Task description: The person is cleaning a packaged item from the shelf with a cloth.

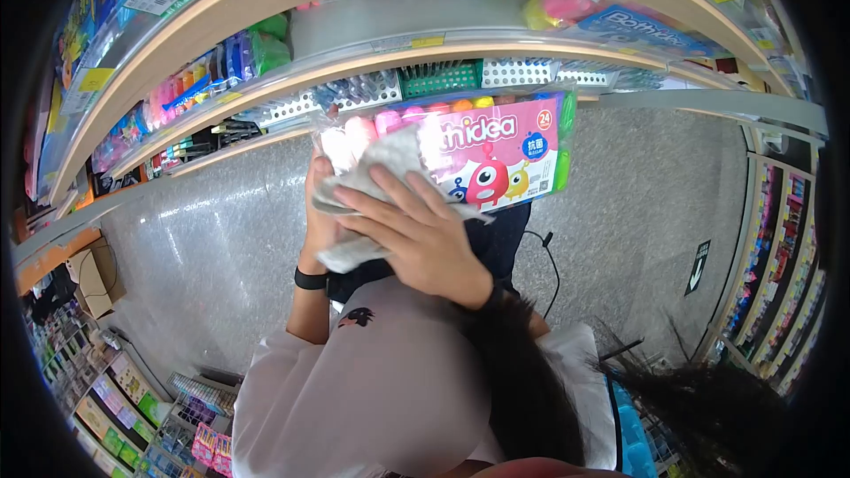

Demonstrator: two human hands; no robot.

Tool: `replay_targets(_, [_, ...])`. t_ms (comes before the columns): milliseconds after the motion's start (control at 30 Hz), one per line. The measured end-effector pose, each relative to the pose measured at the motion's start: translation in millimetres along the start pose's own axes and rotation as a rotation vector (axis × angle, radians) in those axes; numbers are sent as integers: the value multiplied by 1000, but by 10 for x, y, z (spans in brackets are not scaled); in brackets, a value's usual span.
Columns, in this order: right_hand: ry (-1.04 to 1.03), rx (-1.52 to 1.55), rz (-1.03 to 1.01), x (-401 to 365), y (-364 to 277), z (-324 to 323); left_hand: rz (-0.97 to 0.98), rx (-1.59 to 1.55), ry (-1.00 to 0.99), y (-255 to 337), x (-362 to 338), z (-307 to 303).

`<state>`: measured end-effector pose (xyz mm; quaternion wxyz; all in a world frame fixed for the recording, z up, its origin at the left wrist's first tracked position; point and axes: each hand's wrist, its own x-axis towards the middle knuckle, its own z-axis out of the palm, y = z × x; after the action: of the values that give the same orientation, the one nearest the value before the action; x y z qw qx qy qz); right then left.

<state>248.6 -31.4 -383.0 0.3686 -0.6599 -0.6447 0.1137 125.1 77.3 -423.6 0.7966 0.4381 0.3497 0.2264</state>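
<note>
The grey, speckled floor (221,204) is the biggest thing here. Above it are long grey shelves (398,18) with pale wood edges. They hold bright packs, and low down there is a green plastic basket (440,78) full of little holes. The basket seems to keep thin things from rolling about.

Next comes the wide, flat pack (531,115), with a pink front, clear plastic and soft-looking lumps in many colours along its top. It is up off the floor, just by the low shelf, with its front up to the person. I cannot tell if it touches the shelf. It is held that way perhaps so its front is easy to reach.

A soft, light grey cloth (390,155) lies bunched on the left part of the pack and hangs past its low edge.

The right hand (425,243) holds the cloth under long, spread fingers, which looks like a way to keep it down on the pack. I cannot see its thumb. The left hand (316,204) is closed on the pack's left side, maybe so the pack does not slip. Its other fingers are hidden.

A black band (310,281) is round the left wrist.
</note>
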Motion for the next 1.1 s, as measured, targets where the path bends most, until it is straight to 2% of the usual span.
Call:
replay_targets(67, [-89,0,-57,-119,197,-144,246,107,23,101,127,120])
replay_targets(167, [115,-71,201,-124,554,-364,207,112,132,107,98,188])
replay_targets(233, [170,-93,251,-45,616,-371,187,65,221,96,109,206])
replay_targets(300, [212,-298,306,98,490,-232,186,66,224,39,123,162])
replay_targets(333, [152,-270,297,142,372,-195,186,65,227,27,135,144])
replay_targets(467, [-7,-69,55,48,25,-35,175,194,183,113,100,132])
replay_targets(600, [11,-186,-85,-319,457,-87,213,196,138,83,126,68])
replay_targets(733, [248,-130,320,-243,887,-453,208,46,129,35,128,77])
replay_targets(833, [292,-277,408,-65,748,-342,185,-51,198,27,152,121])
replay_targets(900, [204,-257,363,46,464,-231,167,82,198,5,163,41])
replay_targets(1000, [59,-49,156,-66,172,-131,171,195,188,-10,160,-22])
replay_targets(1067, [8,-126,30,-257,306,-69,192,199,194,0,158,6])
replay_targets(1100, [39,-186,40,-318,431,-118,208,194,206,1,159,17])
